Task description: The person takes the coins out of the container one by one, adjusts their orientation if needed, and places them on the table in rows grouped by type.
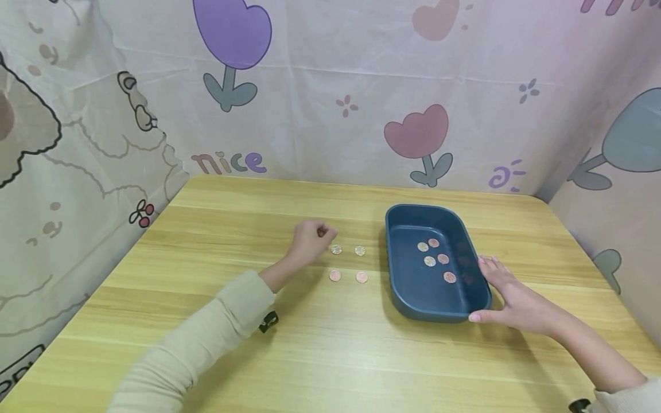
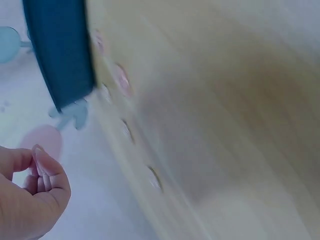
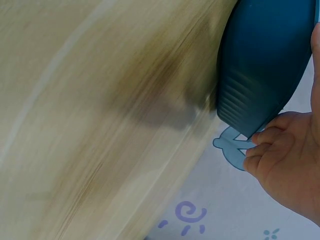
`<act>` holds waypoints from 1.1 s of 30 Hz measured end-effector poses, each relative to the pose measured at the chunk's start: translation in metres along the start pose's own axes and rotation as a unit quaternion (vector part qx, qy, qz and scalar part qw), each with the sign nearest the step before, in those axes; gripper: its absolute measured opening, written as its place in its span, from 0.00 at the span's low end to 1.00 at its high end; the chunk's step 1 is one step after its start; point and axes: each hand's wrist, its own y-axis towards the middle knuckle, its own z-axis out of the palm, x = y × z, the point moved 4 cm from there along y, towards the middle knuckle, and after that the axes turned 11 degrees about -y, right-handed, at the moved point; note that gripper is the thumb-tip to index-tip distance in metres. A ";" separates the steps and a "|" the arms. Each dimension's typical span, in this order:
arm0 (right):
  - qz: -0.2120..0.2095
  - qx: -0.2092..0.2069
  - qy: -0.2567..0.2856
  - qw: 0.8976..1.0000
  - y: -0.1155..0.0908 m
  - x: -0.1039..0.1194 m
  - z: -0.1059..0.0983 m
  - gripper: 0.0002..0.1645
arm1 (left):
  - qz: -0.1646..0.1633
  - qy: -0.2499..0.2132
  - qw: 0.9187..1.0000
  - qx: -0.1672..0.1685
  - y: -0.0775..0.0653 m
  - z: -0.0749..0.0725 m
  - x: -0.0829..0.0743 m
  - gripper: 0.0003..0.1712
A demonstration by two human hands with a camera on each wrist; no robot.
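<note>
My left hand (image 1: 311,240) hovers beside the back row of small round discs, fingers curled in and thumb tip meeting the index finger; nothing shows between them in the left wrist view. Two pale silvery discs (image 1: 360,250) lie in that row, and two pink discs (image 1: 335,276) lie in front of them. Another pale disc (image 2: 154,177) shows in the left wrist view, hidden behind the hand from the head. My right hand (image 1: 521,304) rests against the right side of a dark blue rectangular tub (image 1: 413,311), its thumb and fingers spread along the wall.
Inside the tub are several pink and pale discs (image 1: 443,259). Tub and loose discs stand on a wood-grain table (image 1: 330,355). A printed cloth (image 1: 320,132) with flowers hangs behind the table's back edge and along both sides.
</note>
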 end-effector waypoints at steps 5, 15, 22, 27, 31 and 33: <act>-0.001 -0.002 0.000 1.000 0.000 -0.001 0.000 0.67 | 0.012 -0.032 0.999 0.029 -0.006 0.019 -0.017 0.12; 0.001 0.000 0.003 1.000 0.000 -0.001 0.000 0.67 | 0.052 -0.065 0.995 0.054 -0.011 0.054 -0.045 0.12; 0.002 -0.001 0.005 1.000 0.000 0.000 0.000 0.67 | 0.067 -0.066 0.993 0.069 -0.007 0.084 -0.059 0.12; 0.003 -0.001 0.007 1.000 0.000 0.001 0.000 0.67 | 0.073 -0.045 0.993 0.085 -0.002 0.103 -0.063 0.10; 0.003 0.001 0.004 1.000 0.000 0.000 0.000 0.67 | 0.076 -0.032 0.992 0.098 0.001 0.116 -0.065 0.10; 0.002 0.001 0.003 1.000 0.000 0.000 0.000 0.67 | 0.077 -0.031 0.992 0.096 0.003 0.123 -0.065 0.10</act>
